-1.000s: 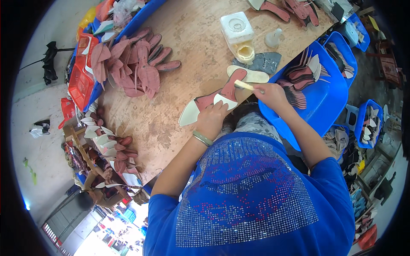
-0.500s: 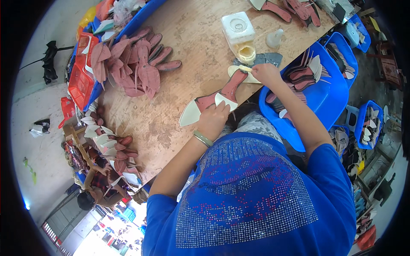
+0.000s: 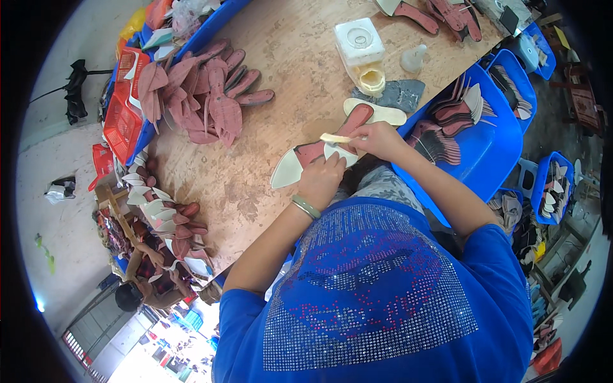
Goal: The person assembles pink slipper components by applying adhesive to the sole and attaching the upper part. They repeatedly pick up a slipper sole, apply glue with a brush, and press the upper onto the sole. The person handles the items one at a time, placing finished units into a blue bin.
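Note:
A cream and reddish-brown shoe upper piece (image 3: 300,159) lies flat near the front edge of the wooden table (image 3: 255,191). My left hand (image 3: 324,179), with a green bangle on the wrist, presses down on its near end. My right hand (image 3: 377,139) grips a small glue brush (image 3: 337,138) whose cream bristles rest over the piece. A cream insole (image 3: 375,112) lies just beyond my right hand.
A white glue container (image 3: 362,51) and a grey rag (image 3: 399,94) sit behind the work. A fan of reddish-brown pieces (image 3: 207,96) lies at the left. Blue chairs (image 3: 485,140) with stacked parts stand at the right. Red baskets (image 3: 121,121) and more pieces crowd the left edge.
My right hand went out to the glue container and came back over the piece with the brush. My left hand stayed pressing on the piece.

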Demonstrator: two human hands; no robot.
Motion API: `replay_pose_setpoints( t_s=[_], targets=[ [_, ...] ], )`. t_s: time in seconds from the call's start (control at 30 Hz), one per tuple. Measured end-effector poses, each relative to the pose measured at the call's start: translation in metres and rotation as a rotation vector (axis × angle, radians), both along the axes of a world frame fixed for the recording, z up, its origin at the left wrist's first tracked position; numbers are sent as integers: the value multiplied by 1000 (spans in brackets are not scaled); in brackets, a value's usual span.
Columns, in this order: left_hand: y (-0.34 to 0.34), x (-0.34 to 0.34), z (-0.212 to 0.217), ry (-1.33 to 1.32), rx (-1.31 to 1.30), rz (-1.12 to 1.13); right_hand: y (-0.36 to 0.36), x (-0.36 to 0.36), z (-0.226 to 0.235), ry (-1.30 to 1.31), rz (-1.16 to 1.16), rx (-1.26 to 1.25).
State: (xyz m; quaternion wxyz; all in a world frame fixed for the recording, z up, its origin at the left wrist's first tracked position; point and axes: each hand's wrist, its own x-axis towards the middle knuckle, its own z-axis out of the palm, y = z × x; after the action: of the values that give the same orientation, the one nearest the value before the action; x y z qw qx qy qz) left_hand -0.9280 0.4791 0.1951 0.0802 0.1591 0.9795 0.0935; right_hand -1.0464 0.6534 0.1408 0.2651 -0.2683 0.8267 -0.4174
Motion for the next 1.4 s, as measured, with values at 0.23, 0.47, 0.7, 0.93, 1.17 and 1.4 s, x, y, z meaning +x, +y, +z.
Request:
replay_pose_setpoints(
  t_s=[0.23,0.47,0.7,0.93,1.17,1.4],
  targets=[
    [0,-1,-1,-17,-2,-12,9,-17,-13,189,50,186],
    [-2,-1,0,-17,3,26,30,-51,-24,316,-48,339],
    [-5,-1,0,-27,1,53,62,-54,-46,316,-177,380],
    [-8,-4,2,-26,24,51,73,-11,-33,198,-245,315],
    [-8,-6,5,-32,15,30,55,29,-14,90,-248,127],
    [-14,-3,3,-18,4,13,49,11,31,-753,-305,45]
  ],
)
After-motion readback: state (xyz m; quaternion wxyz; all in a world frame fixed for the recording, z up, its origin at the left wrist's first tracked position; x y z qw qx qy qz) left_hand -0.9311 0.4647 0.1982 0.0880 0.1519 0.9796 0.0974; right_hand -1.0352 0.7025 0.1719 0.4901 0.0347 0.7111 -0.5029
